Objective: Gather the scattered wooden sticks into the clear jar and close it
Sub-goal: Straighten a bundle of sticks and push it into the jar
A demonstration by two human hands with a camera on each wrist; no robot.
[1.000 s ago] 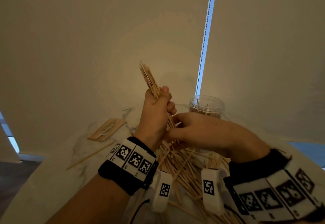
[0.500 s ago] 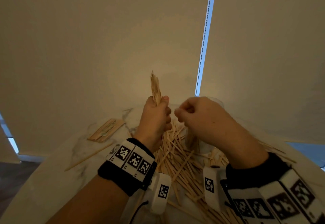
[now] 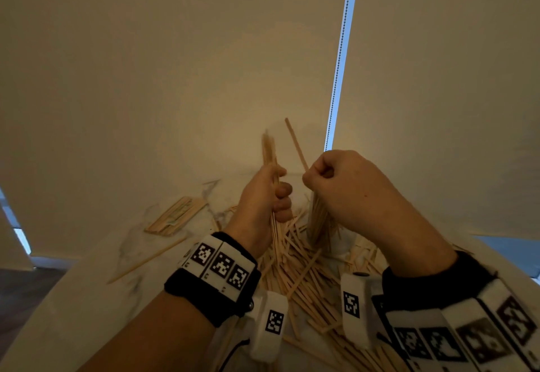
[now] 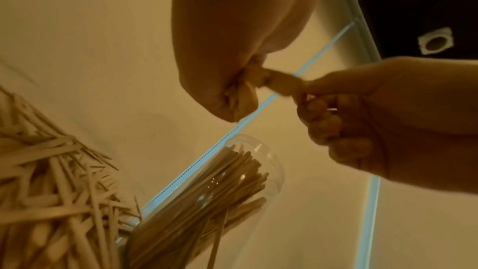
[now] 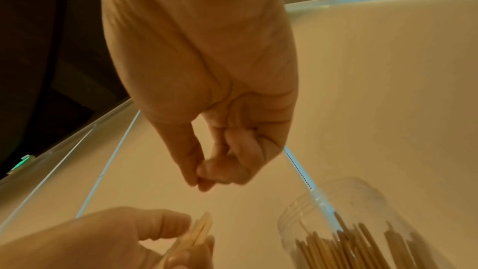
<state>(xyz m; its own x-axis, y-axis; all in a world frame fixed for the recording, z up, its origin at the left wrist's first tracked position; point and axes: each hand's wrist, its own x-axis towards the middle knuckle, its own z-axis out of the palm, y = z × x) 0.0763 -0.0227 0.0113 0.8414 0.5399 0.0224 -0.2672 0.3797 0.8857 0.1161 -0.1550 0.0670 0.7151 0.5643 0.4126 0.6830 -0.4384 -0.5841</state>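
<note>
My left hand [image 3: 277,193] grips a bundle of wooden sticks [image 3: 268,152] held upright above the table; the bundle's end [image 4: 261,81] shows in the left wrist view. Just to its right, my right hand [image 3: 309,178] pinches a single stick [image 3: 295,143] that slants up and to the left. Thumb and forefinger [image 5: 204,179] are pressed together in the right wrist view. The clear jar [image 3: 318,225] stands open under my right hand, partly hidden by it, with several sticks [image 4: 220,187] inside. A loose pile of sticks [image 3: 306,281] covers the table in front of it.
A neat stack of flat sticks [image 3: 178,216] lies at the back left of the white marbled table [image 3: 87,284]. One long skewer [image 3: 149,260] lies alone near it. A pale blind hangs close behind the table. No lid is in view.
My right hand rose from beside the left hand's bundle to above the jar and now pinches one stick. The left hand's bundle dropped a little and turned more upright.
</note>
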